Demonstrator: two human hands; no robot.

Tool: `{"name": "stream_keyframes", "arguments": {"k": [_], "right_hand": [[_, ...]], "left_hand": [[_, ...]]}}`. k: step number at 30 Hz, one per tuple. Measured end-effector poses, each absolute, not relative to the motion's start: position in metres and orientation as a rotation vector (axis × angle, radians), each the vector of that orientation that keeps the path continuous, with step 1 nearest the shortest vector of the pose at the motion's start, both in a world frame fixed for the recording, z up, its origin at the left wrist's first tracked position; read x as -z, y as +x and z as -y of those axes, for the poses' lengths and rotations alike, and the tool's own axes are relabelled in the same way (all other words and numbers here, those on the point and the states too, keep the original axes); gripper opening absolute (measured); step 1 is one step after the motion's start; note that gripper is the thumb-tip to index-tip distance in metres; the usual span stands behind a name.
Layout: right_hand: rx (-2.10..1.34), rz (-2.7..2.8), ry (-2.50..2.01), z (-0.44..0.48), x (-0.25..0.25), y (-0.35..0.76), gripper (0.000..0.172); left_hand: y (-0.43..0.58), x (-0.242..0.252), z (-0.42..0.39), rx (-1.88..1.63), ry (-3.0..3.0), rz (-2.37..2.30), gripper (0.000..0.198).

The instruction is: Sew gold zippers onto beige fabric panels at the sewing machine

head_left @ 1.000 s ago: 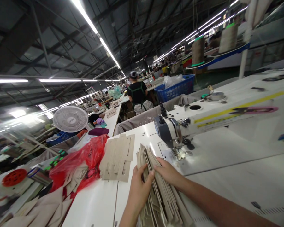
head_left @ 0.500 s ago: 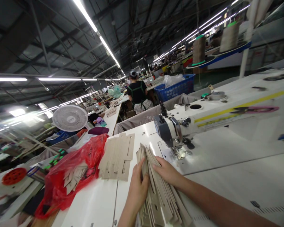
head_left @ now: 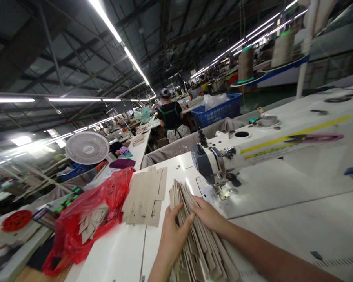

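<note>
A thick bundle of beige fabric pieces (head_left: pixel 204 250) stands on edge at the front of the white sewing table (head_left: pixel 120 250), fanned toward the bottom. My left hand (head_left: pixel 175 231) grips its left side, the thumb lying over the top edges. From the right, my right hand (head_left: pixel 207 213) presses against the bundle, fingers partly hidden behind it. Left of the bundle, a flat spread of similar beige pieces (head_left: pixel 144 196) lies on the table. Just beyond my right hand is the sewing machine head (head_left: pixel 208 164).
A red plastic bag (head_left: pixel 108 199) with beige scraps lies at the left. Behind it stands a white fan (head_left: pixel 87 148). A person (head_left: pixel 171 115) is further back, beside a blue crate (head_left: pixel 217 111). Pink snips (head_left: pixel 317 137) rest on the machine arm.
My left thumb has moved right, across the top edges of the bundle, and the left fingers have shifted a little. My right hand stays nearly in place.
</note>
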State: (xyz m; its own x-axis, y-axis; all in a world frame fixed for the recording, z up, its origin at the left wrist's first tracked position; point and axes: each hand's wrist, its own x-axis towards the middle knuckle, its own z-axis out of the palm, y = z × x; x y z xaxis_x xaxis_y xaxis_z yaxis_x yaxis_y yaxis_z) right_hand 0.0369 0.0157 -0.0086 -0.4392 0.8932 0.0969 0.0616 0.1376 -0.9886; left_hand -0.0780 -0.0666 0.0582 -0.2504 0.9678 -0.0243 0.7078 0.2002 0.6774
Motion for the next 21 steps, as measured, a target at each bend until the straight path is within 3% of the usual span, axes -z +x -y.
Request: {"name": "stream_keyframes", "arguments": {"k": [21], "right_hand": [[-1.372, 1.696, -0.982, -0.0145, 0.0047, 0.038, 0.042]], "left_hand": [[-0.0807, -0.0591, 0.0669, -0.774, 1.556, -1.991, 0.06]]}}
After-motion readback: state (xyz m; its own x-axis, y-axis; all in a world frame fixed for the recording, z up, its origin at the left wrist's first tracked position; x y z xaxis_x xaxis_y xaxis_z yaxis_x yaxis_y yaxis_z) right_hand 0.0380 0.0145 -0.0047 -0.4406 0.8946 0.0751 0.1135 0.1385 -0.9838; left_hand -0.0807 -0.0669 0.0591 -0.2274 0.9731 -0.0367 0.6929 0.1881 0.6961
